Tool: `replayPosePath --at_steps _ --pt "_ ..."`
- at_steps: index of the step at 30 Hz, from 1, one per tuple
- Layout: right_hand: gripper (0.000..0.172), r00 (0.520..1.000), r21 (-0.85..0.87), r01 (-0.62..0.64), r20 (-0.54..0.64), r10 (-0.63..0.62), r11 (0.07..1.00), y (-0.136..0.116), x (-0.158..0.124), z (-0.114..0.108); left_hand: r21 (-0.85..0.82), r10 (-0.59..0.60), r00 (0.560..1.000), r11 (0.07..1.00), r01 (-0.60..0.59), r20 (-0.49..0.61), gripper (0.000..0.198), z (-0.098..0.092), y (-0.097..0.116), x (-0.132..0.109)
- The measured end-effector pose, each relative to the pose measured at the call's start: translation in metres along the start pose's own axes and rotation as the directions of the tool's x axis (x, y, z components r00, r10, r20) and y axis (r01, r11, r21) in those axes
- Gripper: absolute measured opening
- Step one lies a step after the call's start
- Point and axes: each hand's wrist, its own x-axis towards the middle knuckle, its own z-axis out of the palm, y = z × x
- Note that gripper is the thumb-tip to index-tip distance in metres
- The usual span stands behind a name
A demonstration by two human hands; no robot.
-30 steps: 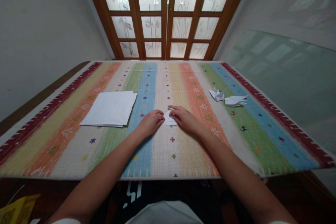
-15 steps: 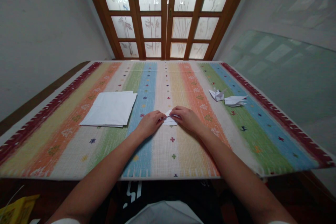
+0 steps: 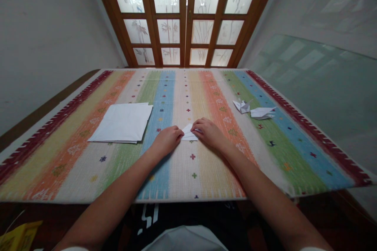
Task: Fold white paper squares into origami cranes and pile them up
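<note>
My left hand (image 3: 166, 141) has eased back, its loosely curled, empty fingers (image 3: 178, 133) now just beside the small folded white paper triangle (image 3: 187, 135), whose right end lies under my right fingers (image 3: 196, 127), though I cannot tell whether they pinch it.

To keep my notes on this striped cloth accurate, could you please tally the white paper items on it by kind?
Stack of white paper: 1
Small folded paper piece: 1
Origami figures: 2
Total: 4
</note>
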Motion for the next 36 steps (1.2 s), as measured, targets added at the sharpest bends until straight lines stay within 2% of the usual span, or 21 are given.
replayPosePath --at_steps 5,9,13,15,19,22,24,30,36 --pt "0.015 1.0 0.07 -0.024 0.002 0.024 0.997 0.001 -0.003 0.0 0.101 0.004 1.0 0.995 -0.003 -0.012 0.023 0.002 0.007 -0.004" --pt "0.02 0.998 0.198 -0.04 0.047 0.031 0.979 0.004 -0.005 -0.002 0.223 0.106 0.994 0.97 -0.099 -0.02 0.026 0.001 0.016 -0.006" --pt "0.02 0.998 0.202 -0.043 0.048 0.034 0.978 0.004 -0.005 -0.005 0.17 0.268 0.963 0.949 -0.266 0.009 0.024 0.005 0.018 -0.004" --pt "0.019 0.999 0.177 -0.037 0.045 0.03 0.983 0.003 -0.006 -0.007 0.116 0.308 0.951 0.944 -0.308 0.019 0.022 0.009 0.015 -0.002" --pt "0.016 0.997 0.158 0.04 0.064 -0.051 0.987 0.003 -0.01 -0.016 0.053 0.293 0.956 0.955 -0.292 0.003 0.024 0.014 0.008 -0.002" --pt "0.026 0.989 0.186 0.079 0.105 -0.1 0.979 0.007 -0.014 -0.022 0.02 0.284 0.959 0.959 -0.283 0.001 0.027 0.012 0.008 -0.003" --pt "0.026 0.988 0.174 0.082 0.112 -0.103 0.981 0.009 -0.015 -0.024 0.008 0.282 0.959 0.959 -0.282 0.001 0.028 0.01 0.01 -0.004" --pt "0.015 0.987 0.077 0.147 0.048 -0.151 0.986 0.004 -0.011 -0.021 -0.051 0.263 0.964 0.963 -0.265 -0.034 0.02 0.007 0.015 -0.006" --pt "0.02 0.993 -0.028 0.121 0.018 -0.121 0.992 0.001 -0.004 -0.015 -0.072 0.184 0.981 0.979 -0.188 -0.06 0.026 0.013 0.014 -0.003"
